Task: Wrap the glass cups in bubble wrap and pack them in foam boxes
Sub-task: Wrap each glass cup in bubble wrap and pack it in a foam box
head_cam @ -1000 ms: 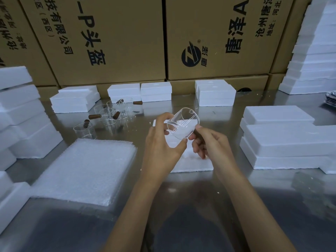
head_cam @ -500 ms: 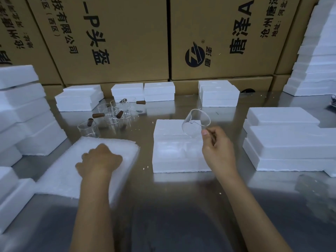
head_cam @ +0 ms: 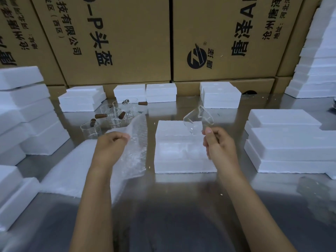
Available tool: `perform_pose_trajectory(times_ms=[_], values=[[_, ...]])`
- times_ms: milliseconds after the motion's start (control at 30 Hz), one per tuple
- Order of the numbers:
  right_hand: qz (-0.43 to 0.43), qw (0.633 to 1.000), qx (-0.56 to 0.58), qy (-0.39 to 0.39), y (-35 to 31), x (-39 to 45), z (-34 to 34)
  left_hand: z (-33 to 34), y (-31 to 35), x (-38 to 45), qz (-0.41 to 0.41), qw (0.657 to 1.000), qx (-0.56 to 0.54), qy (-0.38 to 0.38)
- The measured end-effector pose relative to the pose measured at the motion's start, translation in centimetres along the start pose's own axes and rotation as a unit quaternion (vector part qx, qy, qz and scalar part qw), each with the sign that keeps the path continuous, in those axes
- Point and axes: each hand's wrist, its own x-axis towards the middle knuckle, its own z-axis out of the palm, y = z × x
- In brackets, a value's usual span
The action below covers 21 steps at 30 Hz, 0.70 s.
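Observation:
My right hand [head_cam: 220,144] holds a clear glass cup [head_cam: 198,121] by its handle, tilted, above the far part of an open foam box [head_cam: 183,160] at the table's middle. My left hand [head_cam: 109,148] pinches one sheet of bubble wrap [head_cam: 135,148] and holds it lifted off the stack of bubble wrap sheets [head_cam: 71,171] at the left. Several more glass cups with brown wooden handles [head_cam: 116,113] stand behind the stack.
Foam boxes are piled at the left [head_cam: 23,113], at the right [head_cam: 289,142] and along the back [head_cam: 161,92]. Large cardboard cartons [head_cam: 227,39] wall off the far side. The metal table [head_cam: 172,206] reflects light in front of me.
My left hand let go of the cup, went left to the bubble wrap stack and has lifted one sheet. My right hand kept the cup and shifted slightly right.

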Motion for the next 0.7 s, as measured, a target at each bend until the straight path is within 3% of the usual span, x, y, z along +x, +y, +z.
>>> perform_pose_trajectory(times_ms=[133,200,367,500,633,700], values=[[0.027,0.973,0.19,-0.128,-1.6,-0.9,0.1,2.2,0.2,-0.7,0.017,0.997,-0.027,-0.072],[0.007,0.961,0.21,-0.178,-2.0,-1.4,0.6,3.1,0.2,-0.9,0.017,0.995,-0.024,-0.097],[-0.104,0.982,-0.049,-0.147,-1.4,-2.2,1.4,3.6,0.3,-0.9,0.015,0.992,-0.038,-0.116],[-0.174,0.93,-0.296,-0.13,-0.7,-2.6,1.4,3.3,0.6,-0.9,0.014,0.988,-0.111,-0.11],[-0.193,0.911,-0.344,-0.118,-0.6,-2.9,1.7,3.7,1.6,-1.9,0.095,0.978,-0.131,-0.132],[-0.184,0.919,-0.33,-0.112,-0.7,-3.1,2.0,4.2,2.2,-2.7,0.159,0.969,-0.114,-0.152]])
